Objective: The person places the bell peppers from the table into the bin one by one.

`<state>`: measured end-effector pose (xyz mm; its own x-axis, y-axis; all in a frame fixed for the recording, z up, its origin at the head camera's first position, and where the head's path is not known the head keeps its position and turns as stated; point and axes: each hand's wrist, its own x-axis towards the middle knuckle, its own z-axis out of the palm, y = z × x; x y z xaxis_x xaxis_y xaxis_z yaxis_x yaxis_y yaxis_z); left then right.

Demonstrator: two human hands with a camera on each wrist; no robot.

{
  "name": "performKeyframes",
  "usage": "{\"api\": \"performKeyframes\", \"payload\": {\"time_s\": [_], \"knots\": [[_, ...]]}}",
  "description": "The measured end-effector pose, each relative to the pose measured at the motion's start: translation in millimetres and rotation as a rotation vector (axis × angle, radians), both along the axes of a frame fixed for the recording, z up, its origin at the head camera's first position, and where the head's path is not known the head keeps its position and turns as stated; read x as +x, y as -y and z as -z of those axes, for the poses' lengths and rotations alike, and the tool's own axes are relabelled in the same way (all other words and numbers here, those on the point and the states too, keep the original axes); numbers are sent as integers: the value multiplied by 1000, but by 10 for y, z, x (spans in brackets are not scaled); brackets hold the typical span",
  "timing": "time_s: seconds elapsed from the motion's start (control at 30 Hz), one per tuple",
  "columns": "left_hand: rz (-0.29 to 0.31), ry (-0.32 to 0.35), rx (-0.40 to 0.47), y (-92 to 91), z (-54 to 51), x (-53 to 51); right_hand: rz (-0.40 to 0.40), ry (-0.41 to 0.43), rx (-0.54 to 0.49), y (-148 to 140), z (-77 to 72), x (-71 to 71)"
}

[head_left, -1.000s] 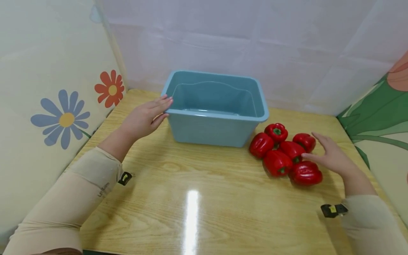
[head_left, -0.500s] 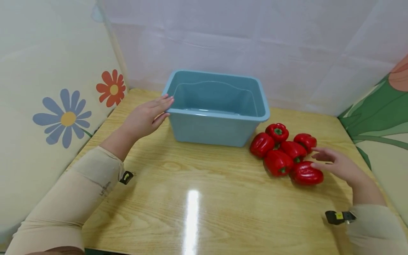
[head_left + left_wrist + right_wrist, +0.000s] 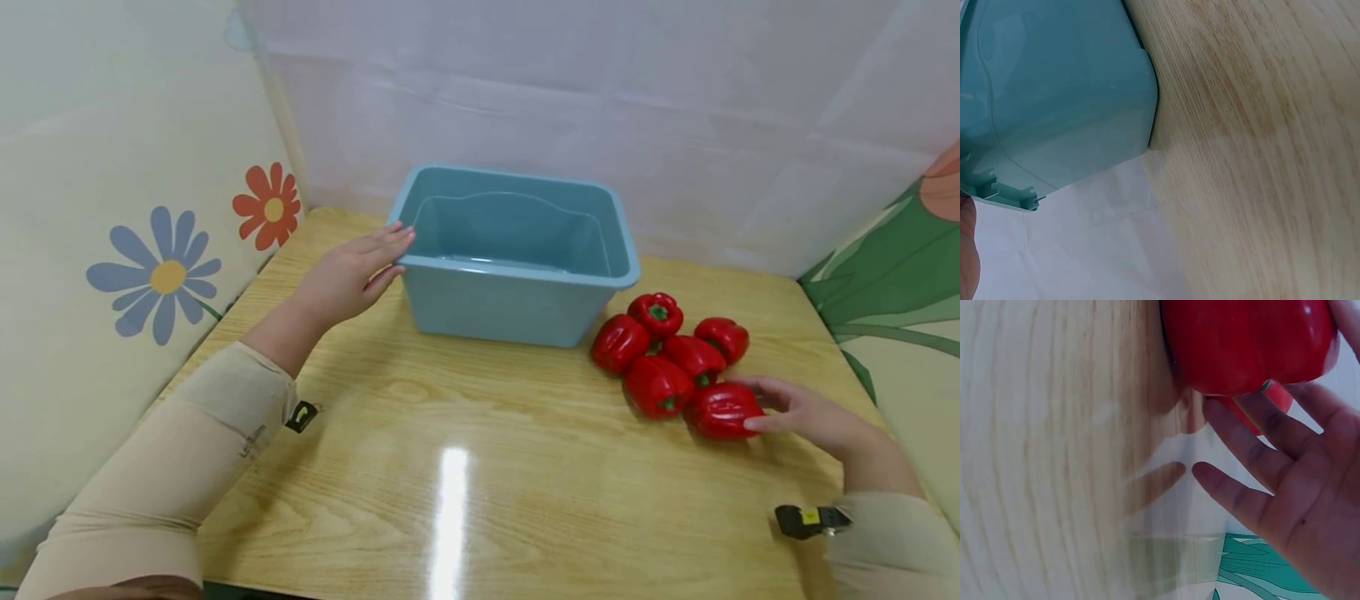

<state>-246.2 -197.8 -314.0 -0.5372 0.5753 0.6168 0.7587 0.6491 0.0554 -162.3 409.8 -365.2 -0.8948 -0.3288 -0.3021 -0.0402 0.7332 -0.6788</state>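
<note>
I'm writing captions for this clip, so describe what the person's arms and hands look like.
The left sleeve and right sleeve are beige with greyer cuffs; the left bears dark lettering, too small to read. A small black device with yellow on it shows at the left cuff, another at the right. The left hand and right hand wear no gloves.

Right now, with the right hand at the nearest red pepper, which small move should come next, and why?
Probably, gently close the right hand around the nearest red pepper. The thumb lies against it, but the fingers look spread rather than curled in the right wrist view, so the hold seems not yet firm.
</note>
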Motion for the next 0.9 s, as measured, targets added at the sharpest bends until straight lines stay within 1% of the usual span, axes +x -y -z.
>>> {"api": "performKeyframes", "payload": {"time_s": [0.17,0.33,0.53,0.67,0.9], "knots": [[11,-13,16,4,7,-9,0,83,-29,-11,23,5],[15,-19,14,4,5,-4,3,134,-52,15,31,5],[5,-2,4,0,1,10,20,121,-52,39,64,17],[3,-4,6,-7,6,10,27,110,-63,55,65,24],[11,-19,21,-8,14,7,-5,78,-53,48,27,24]]}}
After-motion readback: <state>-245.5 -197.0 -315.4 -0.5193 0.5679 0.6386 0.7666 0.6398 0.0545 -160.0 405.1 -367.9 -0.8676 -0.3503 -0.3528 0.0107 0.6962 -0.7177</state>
